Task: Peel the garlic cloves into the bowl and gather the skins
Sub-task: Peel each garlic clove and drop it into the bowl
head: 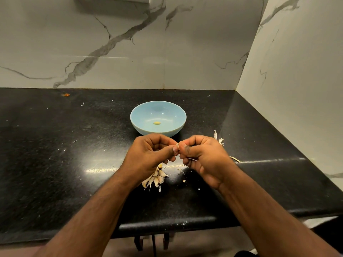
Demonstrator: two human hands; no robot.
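Both hands are together, the left hand [148, 154] and right hand [202, 156] pinching one garlic clove [177, 146] between them. The bowl [157, 117] waits just behind. Better to peel slowly, keeping skins near.

Both forearms are bare to the frame's edge, with no sleeves, rings, watch or bands showing.

A black speckled counter [55, 145] fills the lower view, glossy with light streaks. A small orange scrap [65, 94] lies toward ten o'clock near the back edge. White marble wall panels [111, 43] with grey veins rise behind and at three o'clock.
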